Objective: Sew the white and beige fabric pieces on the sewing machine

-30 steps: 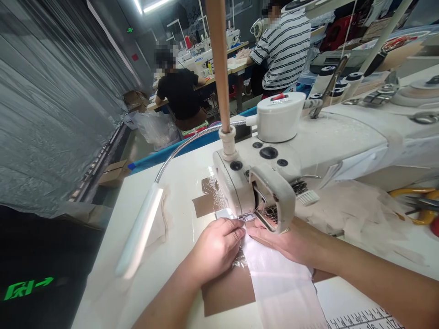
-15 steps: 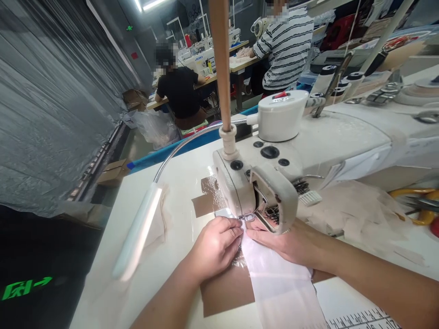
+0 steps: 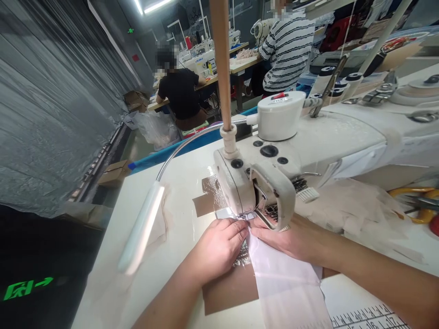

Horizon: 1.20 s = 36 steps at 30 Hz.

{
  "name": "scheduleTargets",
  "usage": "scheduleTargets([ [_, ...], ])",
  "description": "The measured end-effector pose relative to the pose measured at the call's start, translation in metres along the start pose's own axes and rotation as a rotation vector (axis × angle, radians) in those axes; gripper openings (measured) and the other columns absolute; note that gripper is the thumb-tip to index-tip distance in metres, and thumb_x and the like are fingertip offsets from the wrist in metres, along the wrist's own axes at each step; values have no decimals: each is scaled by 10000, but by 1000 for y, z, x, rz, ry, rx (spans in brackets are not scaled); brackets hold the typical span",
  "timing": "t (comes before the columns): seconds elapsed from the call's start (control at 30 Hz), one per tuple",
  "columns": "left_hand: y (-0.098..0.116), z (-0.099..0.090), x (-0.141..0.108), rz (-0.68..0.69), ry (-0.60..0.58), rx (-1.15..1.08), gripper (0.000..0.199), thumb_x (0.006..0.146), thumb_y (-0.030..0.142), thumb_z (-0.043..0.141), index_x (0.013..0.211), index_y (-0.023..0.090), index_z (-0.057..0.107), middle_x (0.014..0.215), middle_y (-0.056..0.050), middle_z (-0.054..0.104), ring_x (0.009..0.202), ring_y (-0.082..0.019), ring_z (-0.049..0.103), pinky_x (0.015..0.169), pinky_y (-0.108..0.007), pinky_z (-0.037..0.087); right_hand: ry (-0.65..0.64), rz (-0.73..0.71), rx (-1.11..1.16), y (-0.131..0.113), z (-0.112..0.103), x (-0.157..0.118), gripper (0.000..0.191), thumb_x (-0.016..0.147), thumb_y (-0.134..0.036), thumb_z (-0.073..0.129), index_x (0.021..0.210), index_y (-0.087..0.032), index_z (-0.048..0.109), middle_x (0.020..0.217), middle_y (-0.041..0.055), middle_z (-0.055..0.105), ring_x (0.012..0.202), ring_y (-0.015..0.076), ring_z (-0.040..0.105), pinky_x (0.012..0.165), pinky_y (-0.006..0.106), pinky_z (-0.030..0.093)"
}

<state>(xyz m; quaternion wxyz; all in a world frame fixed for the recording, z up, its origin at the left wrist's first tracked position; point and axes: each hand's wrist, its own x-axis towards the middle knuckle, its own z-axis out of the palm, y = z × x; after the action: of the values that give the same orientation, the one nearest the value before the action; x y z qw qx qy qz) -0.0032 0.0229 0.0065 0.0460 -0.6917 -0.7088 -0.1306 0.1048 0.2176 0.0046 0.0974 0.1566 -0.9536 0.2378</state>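
Note:
A strip of pale pink fabric point(image 3: 288, 283) runs from under the head of a white sewing machine point(image 3: 236, 183) down toward the front edge of the view. At the needle area, my left hand point(image 3: 221, 246) pinches the fabric's left edge between thumb and curled fingers. To the right of it, my right hand point(image 3: 281, 237) lies on the fabric with its thumb stretched out; its other fingers are partly hidden behind the machine's guard. Brown tape point(image 3: 231, 292) covers the table beneath the fabric.
A lit lamp point(image 3: 142, 228) on a bendable neck stands at the left. Sheer fabric scraps point(image 3: 360, 214) and yellow-handled scissors point(image 3: 418, 201) lie at the right. A ruler strip point(image 3: 366, 317) marks the front edge. Two people sit at machines in the back.
Both hands have shifted slightly right in the view, and the fabric's lower part has too. My left fingers are now nearer my right thumb.

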Motion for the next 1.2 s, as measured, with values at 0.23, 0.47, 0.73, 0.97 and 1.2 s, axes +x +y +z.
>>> scheduleTargets([
  [0.23,5,-3,3,-19,17,-6,247,936,163,433,1048,117,648,1013,-114,692,822,-211,613,722,-351,533,-111,-62,-95,-2,-10,0,234,916,-141,362,817,-195,567,851,44,586,755,177,510,659,305,353],
  [0.47,5,-6,4,-59,33,-96,274,930,176,423,1085,141,645,1073,-126,683,892,-220,626,773,-367,550,-113,-57,-201,-6,-11,0,233,893,-87,370,803,-188,559,871,53,579,780,187,511,651,315,351],
  [0.73,0,-5,3,-102,-6,-104,243,907,204,454,1067,131,622,1035,-131,658,872,-236,587,770,-386,520,34,0,-81,-3,-3,0,263,920,-122,406,913,-213,652,891,63,638,817,198,562,719,315,416],
  [0.97,2,-4,2,-79,-22,-51,253,920,203,437,1100,141,603,1079,-124,634,870,-231,551,747,-378,491,19,-29,-81,3,-1,-3,241,917,-147,426,979,-208,650,927,68,647,885,216,573,775,336,430],
  [1.2,4,-8,2,-14,-11,-52,245,915,159,442,1093,119,605,1063,-123,663,921,-232,574,808,-379,496,4,-3,-57,2,-4,-3,238,931,-170,403,927,-196,639,907,65,644,857,218,578,764,342,438],
])
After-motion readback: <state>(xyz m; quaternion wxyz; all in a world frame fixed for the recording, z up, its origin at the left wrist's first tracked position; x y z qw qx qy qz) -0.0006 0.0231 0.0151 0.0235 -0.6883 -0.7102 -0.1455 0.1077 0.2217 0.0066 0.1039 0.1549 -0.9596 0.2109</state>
